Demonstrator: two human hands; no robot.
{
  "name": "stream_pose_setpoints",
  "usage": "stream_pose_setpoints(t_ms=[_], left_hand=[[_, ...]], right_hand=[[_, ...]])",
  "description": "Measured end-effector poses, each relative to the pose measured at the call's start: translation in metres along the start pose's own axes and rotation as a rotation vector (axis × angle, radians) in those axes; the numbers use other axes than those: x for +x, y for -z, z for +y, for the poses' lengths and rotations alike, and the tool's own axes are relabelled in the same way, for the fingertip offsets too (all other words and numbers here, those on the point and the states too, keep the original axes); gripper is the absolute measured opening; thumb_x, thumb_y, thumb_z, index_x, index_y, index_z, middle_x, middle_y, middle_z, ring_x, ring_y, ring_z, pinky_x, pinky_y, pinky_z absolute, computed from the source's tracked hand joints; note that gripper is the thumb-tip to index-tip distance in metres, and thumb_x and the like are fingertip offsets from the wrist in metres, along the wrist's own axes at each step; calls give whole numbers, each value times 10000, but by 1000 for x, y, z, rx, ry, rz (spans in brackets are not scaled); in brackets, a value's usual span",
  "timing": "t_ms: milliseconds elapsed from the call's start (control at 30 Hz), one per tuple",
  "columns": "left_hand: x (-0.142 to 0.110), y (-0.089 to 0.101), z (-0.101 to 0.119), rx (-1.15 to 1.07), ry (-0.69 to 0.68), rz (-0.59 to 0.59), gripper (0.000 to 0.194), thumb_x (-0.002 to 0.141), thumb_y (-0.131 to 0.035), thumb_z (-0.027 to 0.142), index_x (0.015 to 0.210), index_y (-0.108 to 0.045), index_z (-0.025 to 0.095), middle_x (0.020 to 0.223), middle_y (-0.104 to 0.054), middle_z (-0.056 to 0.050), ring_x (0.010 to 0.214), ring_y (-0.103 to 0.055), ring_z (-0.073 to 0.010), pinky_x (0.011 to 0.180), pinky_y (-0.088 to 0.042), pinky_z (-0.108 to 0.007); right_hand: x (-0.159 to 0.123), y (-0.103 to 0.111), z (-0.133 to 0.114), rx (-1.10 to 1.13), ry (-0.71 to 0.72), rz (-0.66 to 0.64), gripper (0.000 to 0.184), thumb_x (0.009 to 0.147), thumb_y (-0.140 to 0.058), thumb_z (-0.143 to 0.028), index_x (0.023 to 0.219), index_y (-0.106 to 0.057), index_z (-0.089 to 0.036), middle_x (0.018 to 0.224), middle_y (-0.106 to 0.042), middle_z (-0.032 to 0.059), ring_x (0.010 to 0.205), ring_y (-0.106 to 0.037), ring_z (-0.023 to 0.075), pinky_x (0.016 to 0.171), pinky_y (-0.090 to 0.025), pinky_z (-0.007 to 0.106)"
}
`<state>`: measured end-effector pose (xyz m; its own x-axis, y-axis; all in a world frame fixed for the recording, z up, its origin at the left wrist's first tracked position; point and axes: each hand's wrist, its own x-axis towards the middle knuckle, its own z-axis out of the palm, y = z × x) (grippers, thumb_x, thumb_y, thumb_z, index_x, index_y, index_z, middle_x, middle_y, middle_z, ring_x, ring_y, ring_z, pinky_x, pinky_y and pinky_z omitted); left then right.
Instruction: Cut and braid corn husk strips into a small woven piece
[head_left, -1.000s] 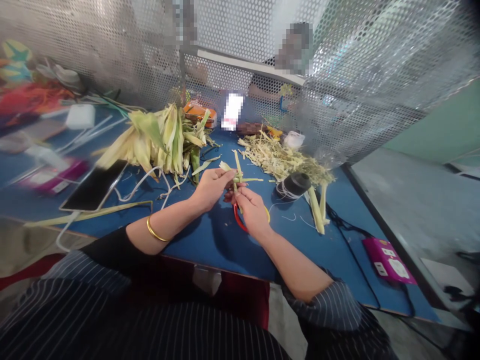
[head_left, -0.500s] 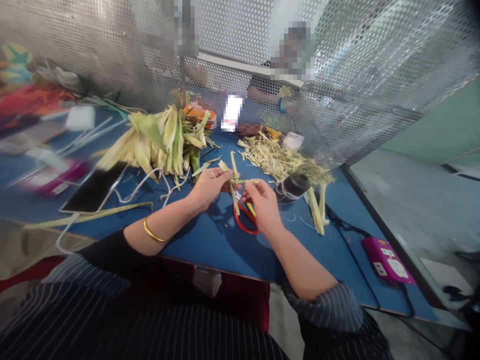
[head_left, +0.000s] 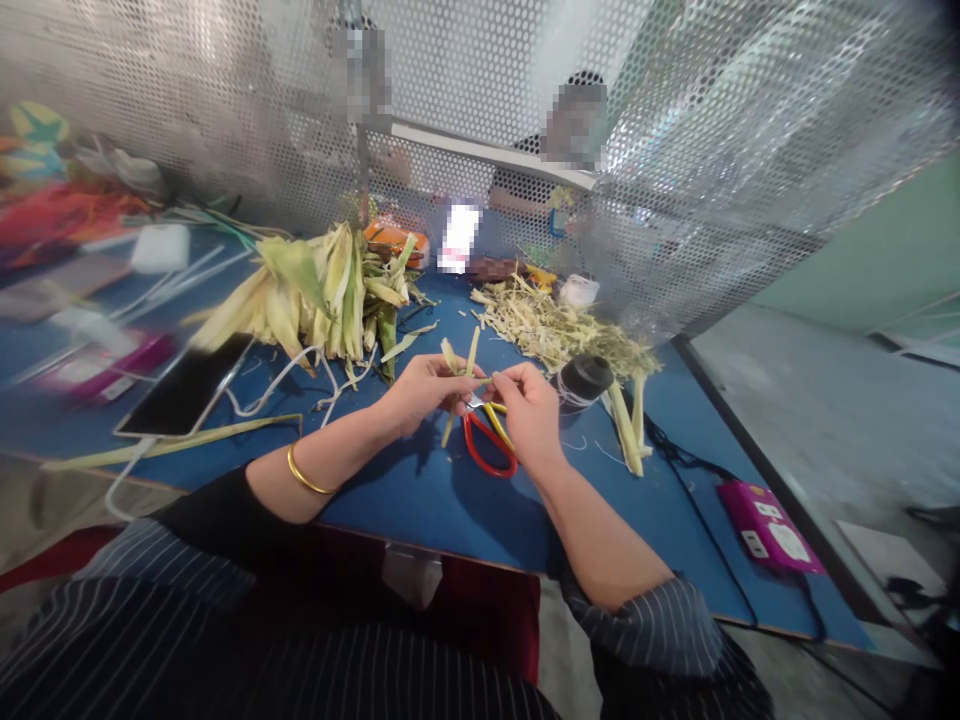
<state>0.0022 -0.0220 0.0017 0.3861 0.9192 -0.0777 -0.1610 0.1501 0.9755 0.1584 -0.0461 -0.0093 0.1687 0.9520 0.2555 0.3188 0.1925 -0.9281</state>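
Crossed strips of corn husk (head_left: pixel 473 349) stick out between my two hands above the blue table. My left hand (head_left: pixel 424 391) pinches the strips where they cross; one end points up and another hangs below the fingers. Close on its right, my right hand (head_left: pixel 527 405) is closed with thumb and forefinger on the end of a strip pointing sideways. Scissors (head_left: pixel 489 447) with a red and a yellow handle lie on the table beneath my hands, their blades partly hidden. Just right of my right hand stands a dark spool of thread (head_left: pixel 585 380).
A husk bundle (head_left: pixel 322 290) lies at the back left, shredded husk (head_left: pixel 555 325) at the back right. A phone (head_left: pixel 187 388) with a white cable is at left, a purple power strip (head_left: pixel 770 527) at right. Behind a perforated metal screen (head_left: pixel 480 60), people are visible.
My right hand has come off the downward strip, moved right and taken hold of the sideways strip's end. The scissors' handles show more now. The view has tilted slightly.
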Motion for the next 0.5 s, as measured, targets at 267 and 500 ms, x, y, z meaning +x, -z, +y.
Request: stream_pose_setpoints(t_ms=[267, 500], left_hand=[[-1, 4, 3, -27, 60, -23, 199, 667, -729, 203, 846, -692, 126, 601, -606, -15, 473, -542, -79, 531, -475, -229], [-2, 3, -4, 72, 94, -141, 183, 683, -730, 234, 830, -697, 128, 611, -613, -21, 469, -542, -78, 491, -443, -213]], right_hand=[[8, 9, 1, -28, 42, 9, 197, 811, -577, -383, 741, -573, -199, 655, -654, 1, 638, -609, 153, 700, -475, 303], [11, 13, -5, 67, -93, -225, 252, 763, -616, -417, 757, -674, -172, 764, -684, 17, 719, -586, 151, 736, -452, 290]])
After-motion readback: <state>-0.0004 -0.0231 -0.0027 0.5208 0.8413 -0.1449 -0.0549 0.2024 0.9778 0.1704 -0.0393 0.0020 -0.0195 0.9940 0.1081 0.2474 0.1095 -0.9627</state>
